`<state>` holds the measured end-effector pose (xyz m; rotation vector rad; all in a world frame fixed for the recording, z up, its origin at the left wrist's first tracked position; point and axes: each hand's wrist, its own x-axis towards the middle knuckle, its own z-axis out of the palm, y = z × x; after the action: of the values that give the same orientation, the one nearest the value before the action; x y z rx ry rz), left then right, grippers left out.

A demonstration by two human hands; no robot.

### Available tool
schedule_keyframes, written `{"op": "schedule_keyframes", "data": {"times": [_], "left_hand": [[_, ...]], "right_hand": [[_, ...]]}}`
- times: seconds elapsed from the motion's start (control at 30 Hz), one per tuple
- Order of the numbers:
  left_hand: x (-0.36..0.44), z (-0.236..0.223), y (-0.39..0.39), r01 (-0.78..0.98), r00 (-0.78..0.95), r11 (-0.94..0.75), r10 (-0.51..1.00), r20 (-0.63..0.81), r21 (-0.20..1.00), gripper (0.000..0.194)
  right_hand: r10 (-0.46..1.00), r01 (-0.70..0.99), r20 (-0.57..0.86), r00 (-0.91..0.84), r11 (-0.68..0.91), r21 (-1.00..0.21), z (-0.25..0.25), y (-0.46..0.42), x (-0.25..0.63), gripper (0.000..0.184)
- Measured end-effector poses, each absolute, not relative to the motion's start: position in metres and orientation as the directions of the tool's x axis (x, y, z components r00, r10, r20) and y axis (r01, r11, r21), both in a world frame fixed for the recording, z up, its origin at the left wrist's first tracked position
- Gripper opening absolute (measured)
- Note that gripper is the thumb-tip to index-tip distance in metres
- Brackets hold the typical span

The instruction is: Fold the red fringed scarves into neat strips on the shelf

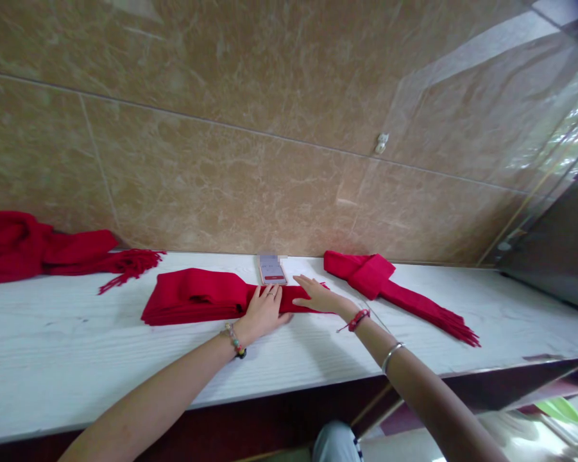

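Bench: white, agst tan wall
Mid scarf: folded, on bench
L hand: grip open, pressed on mid scarf
R hand: grip open, at narrow end
Phone: by wall

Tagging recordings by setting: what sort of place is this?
Likely an indoor room at home or in a small workshop, judging by the marble-patterned tiled wall, the long white counter and the window.

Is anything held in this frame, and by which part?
No clear grip shows: the left hand and right hand lie flat on the middle red scarf's narrow section.
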<state>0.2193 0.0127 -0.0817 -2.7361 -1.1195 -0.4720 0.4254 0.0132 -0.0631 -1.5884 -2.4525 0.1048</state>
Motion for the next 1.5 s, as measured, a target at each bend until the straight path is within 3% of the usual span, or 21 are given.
{"op": "schedule_keyframes", "data": {"times": [0.23,0.37,0.47,0.53,0.63,0.7,0.73,0.8,0.87,1.0,1.1,1.17,1.37,1.5], "left_hand": [[0.218,-0.08,0.013,0.727,0.676,-0.685,0.7,0.229,-0.049,0.067],[0.203,-0.06,0.009,0.654,0.75,-0.749,0.622,0.226,-0.11,0.062],[0.167,-0.033,0.007,0.531,0.833,-0.837,0.487,0.261,-0.132,0.051],[0.13,-0.019,0.011,0.567,0.789,-0.816,0.497,0.362,-0.115,0.044],[0.065,-0.017,0.023,0.755,0.531,-0.654,0.653,0.54,0.048,0.047],[0.023,-0.028,0.031,0.84,0.337,-0.506,0.768,0.545,0.194,0.059],[0.006,-0.035,0.033,0.856,0.277,-0.44,0.834,0.477,0.272,0.065],[-0.017,-0.049,0.033,0.834,0.266,-0.369,0.92,0.287,0.41,0.074],[-0.026,-0.059,0.03,0.788,0.303,-0.356,0.935,0.187,0.503,0.084],[-0.018,-0.064,0.025,0.677,0.264,-0.361,0.933,0.246,0.642,0.099],[-0.013,-0.059,0.024,0.558,0.255,-0.311,0.947,0.198,0.769,0.103],[-0.013,-0.055,0.02,0.523,0.287,-0.304,0.943,0.171,0.797,0.103],[-0.012,-0.04,-0.008,0.533,0.427,-0.422,0.882,0.197,0.733,0.091],[-0.013,-0.035,-0.02,0.516,0.357,-0.243,0.933,0.052,0.821,0.093]], "right_hand": [[0.887,0.901,0.255,-0.384,0.42,-0.105,-0.096,0.007,0.423,0.063],[0.874,0.898,0.302,-0.38,0.426,-0.104,-0.096,0.005,0.423,0.061],[0.873,0.899,0.311,-0.377,0.425,-0.105,-0.097,0.005,0.422,0.062],[0.871,0.898,0.311,-0.38,0.428,-0.101,-0.097,0.005,0.423,0.063],[0.872,0.9,0.314,-0.376,0.425,-0.101,-0.098,0.004,0.423,0.063],[0.875,0.903,0.314,-0.368,0.417,-0.105,-0.099,0.004,0.423,0.062],[0.877,0.904,0.311,-0.365,0.414,-0.104,-0.099,0.004,0.424,0.062],[0.879,0.906,0.304,-0.367,0.412,-0.096,-0.101,0.005,0.424,0.063],[0.877,0.906,0.3,-0.374,0.415,-0.084,-0.102,0.006,0.424,0.064],[0.875,0.904,0.303,-0.378,0.42,-0.083,-0.104,0.005,0.425,0.063],[0.88,0.907,0.294,-0.374,0.412,-0.081,-0.104,-0.002,0.431,0.063],[0.879,0.906,0.292,-0.376,0.415,-0.08,-0.104,-0.008,0.438,0.063],[0.871,0.89,0.266,-0.413,0.448,-0.087,-0.106,-0.025,0.46,0.062],[0.875,0.891,0.259,-0.41,0.444,-0.089,-0.106,-0.027,0.463,0.062]]}}
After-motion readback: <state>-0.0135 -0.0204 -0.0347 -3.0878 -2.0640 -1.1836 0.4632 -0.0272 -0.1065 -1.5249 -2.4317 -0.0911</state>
